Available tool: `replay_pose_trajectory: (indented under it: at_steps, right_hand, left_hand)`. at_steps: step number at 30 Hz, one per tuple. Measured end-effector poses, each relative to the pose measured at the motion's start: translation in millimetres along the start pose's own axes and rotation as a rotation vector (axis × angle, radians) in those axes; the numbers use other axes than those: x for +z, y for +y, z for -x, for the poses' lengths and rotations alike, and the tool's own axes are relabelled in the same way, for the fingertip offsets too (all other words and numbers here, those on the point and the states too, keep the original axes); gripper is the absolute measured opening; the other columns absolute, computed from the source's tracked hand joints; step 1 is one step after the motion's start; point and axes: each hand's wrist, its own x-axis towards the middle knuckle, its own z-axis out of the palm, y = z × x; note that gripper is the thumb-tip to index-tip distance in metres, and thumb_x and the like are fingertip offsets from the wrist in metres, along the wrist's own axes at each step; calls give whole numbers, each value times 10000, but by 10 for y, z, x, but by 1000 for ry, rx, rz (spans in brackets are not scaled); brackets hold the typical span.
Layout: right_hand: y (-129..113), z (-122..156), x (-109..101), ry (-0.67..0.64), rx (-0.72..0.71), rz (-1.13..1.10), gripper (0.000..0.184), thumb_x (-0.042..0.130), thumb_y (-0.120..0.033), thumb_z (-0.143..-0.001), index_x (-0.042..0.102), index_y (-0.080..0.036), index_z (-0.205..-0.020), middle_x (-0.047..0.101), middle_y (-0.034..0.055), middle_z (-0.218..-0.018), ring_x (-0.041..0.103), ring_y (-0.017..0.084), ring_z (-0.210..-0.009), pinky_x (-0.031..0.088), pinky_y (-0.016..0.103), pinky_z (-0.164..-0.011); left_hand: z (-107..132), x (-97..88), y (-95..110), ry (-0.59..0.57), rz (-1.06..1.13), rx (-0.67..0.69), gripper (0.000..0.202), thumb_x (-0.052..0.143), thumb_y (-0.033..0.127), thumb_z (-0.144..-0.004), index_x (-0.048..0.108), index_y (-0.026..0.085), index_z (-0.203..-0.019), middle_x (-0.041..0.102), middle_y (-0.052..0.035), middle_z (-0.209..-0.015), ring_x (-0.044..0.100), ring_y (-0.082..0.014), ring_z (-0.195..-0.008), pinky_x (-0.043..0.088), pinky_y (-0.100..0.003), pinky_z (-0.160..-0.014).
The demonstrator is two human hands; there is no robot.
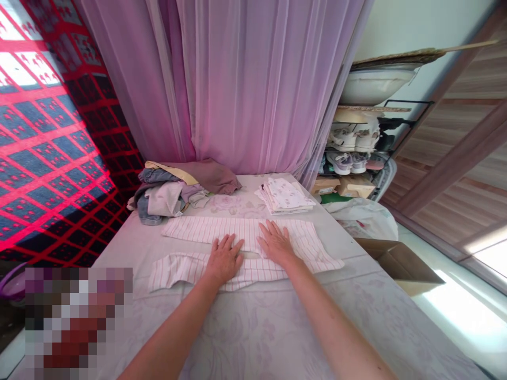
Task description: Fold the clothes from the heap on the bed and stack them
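Observation:
A white garment with thin pink stripes lies spread flat on a table covered with a pale floral cloth. Both my hands rest palm down on its middle, side by side. My left hand has its fingers stretched flat on the striped cloth. My right hand lies just to the right, fingers spread, also pressing the cloth. Neither hand holds anything.
A heap of unfolded clothes sits at the table's back left. A folded stack of printed white cloth lies at the back right. A pink curtain hangs behind. A shoe rack, a plastic bag and a cardboard box stand to the right.

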Motion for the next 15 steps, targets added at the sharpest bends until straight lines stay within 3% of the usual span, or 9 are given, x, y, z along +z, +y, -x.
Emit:
replay_pose_trajectory:
  at_steps: [5,8,11,15]
  right_hand:
    - [-148,8,146,-85,-33,-4,582,230,-490,-955,286,-247,-1481,170,69,-1582,112,240,-1446,66,576,-1126]
    - [-132,-3,152,-98,-29,5,586,219,-488,-955,275,-245,-1485,155,61,-1586,103,232,-1448,65,573,-1126]
    - [-132,-6,136,-115,-15,28,590,210,-491,-954,262,-249,-1490,147,47,-1587,100,220,-1450,70,563,-1131]
    - [-148,-5,148,-130,-2,54,585,201,-480,-955,251,-258,-1494,133,37,-1590,95,220,-1452,69,552,-1137]
  left_hand:
    - [8,-12,-29,15,138,21,478,376,409,-930,498,238,-1360,402,-95,-1492,315,-320,-1383,201,-537,-1116]
    - [-47,-80,-166,39,202,-5,467,348,397,-946,544,196,-1320,495,-86,-1426,410,-245,-1336,293,-395,-1103]
    - [-103,-206,-497,82,181,-128,416,395,336,-935,589,173,-1265,550,-104,-1371,493,-200,-1270,354,-313,-1079]
    - [-40,-421,-1144,117,106,-367,388,424,288,-908,611,151,-1220,539,-141,-1369,477,-243,-1280,345,-361,-1081]
